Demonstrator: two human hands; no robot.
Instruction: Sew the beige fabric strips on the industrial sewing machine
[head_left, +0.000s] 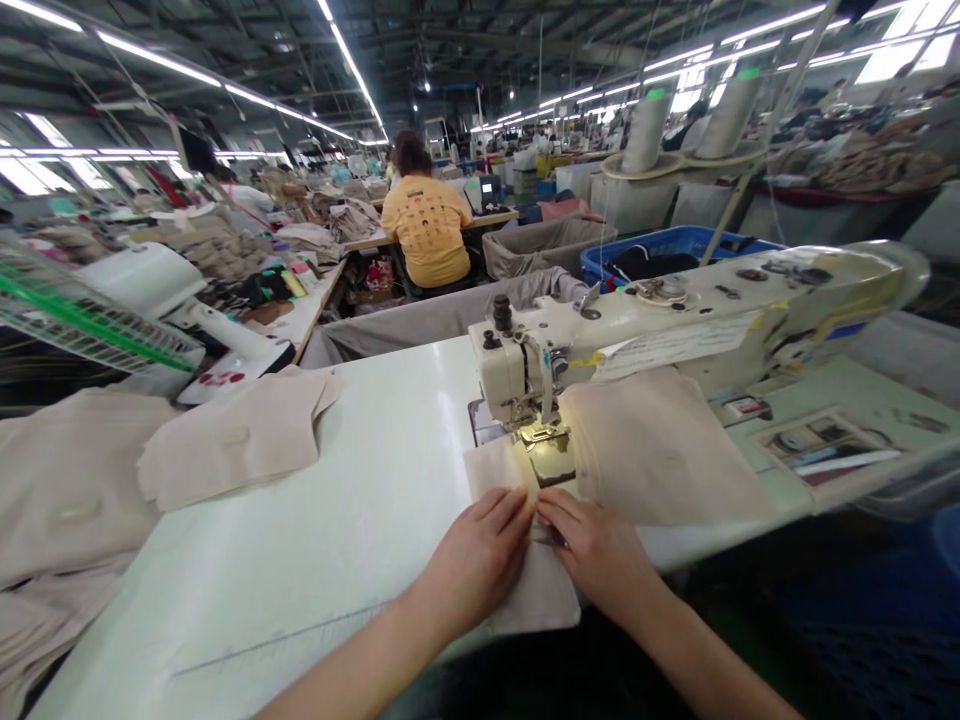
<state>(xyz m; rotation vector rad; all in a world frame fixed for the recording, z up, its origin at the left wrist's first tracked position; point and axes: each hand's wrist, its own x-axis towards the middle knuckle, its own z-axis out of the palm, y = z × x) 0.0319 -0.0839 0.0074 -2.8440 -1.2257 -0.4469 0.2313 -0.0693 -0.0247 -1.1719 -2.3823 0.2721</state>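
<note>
A small beige fabric piece (491, 470) lies flat on the white table (337, 530), its far end under the presser foot (544, 435) of a white sewing machine (675, 320). My left hand (480, 555) rests palm down on the near left part of the piece. My right hand (596, 550) presses the piece beside it, fingertips almost touching those of the left hand. Both hands sit just in front of the needle area, which is lit by the machine's lamp.
A larger beige piece (660, 450) lies under the machine arm at the right. More beige pieces (232, 440) are stacked at the left. A person in a yellow shirt (426, 230) sits with their back turned farther ahead. Blue and grey bins (660, 250) stand behind the machine.
</note>
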